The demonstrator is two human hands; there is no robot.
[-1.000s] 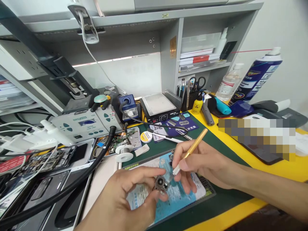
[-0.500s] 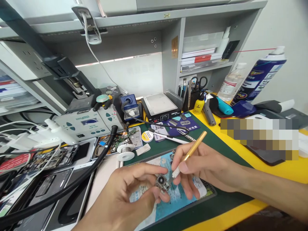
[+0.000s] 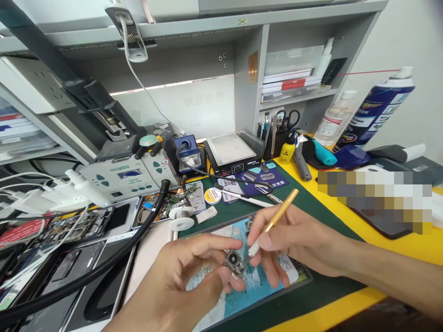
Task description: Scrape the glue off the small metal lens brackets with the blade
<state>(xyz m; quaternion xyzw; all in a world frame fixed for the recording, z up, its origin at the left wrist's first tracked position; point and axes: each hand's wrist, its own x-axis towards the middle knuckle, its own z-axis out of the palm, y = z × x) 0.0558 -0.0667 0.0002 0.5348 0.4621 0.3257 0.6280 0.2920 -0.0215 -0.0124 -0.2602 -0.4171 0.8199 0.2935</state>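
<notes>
Two hands over the blue mat (image 3: 263, 281): left hand (image 3: 180, 286), right hand (image 3: 294, 240). One camera module (image 3: 231, 261) and one gold-handled tool (image 3: 273, 221) above the mat. Behind the mat: one solder spool (image 3: 181, 222), one hot plate (image 3: 231, 152). Far right of it: one spray can (image 3: 377, 108), one clear bottle (image 3: 334, 119).

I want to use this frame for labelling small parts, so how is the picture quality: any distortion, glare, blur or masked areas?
Head view: wide-angle lens bends the shelf edges; light is even and bright, the right wall nearly washed out; the camera module in the left hand and the gold-handled tool in the right hand are sharp; a pixelated block masks the desk's right.
</notes>
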